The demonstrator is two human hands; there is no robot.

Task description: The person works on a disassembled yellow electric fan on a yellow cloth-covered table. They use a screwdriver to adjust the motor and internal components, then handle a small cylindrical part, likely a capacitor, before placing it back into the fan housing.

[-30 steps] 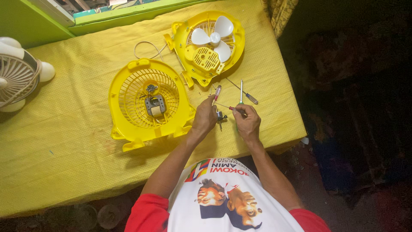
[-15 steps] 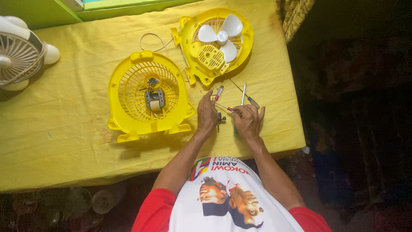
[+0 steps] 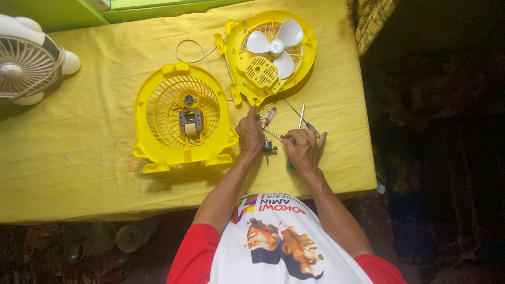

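Note:
My left hand point(image 3: 250, 132) rests on the yellow cloth beside the front yellow fan housing point(image 3: 158, 131). Its thumb side pinches a small dark metal part with a shaft point(image 3: 269, 148). My right hand point(image 3: 303, 150) is closed on a thin red-handled screwdriver point(image 3: 273, 133), whose tip points toward the left hand. Two more screwdrivers lie just above the hands, one red-handled point(image 3: 269, 117) and one slim and metal point(image 3: 301, 117). A small motor point(image 3: 190, 121) sits in the grille of the front housing. The rear housing point(image 3: 305, 58) holds a white fan blade point(image 3: 276, 46).
A yellow cloth covers the table point(image 3: 79, 158), which ends close to my body and at the right. A white fan point(image 3: 26, 66) stands at the far left. A white cord point(image 3: 192, 50) loops behind the housings. The floor to the right is dark.
Both hands stay together at the same spot by the small part. The right hand's fingers have spread a little. The view has shifted slightly.

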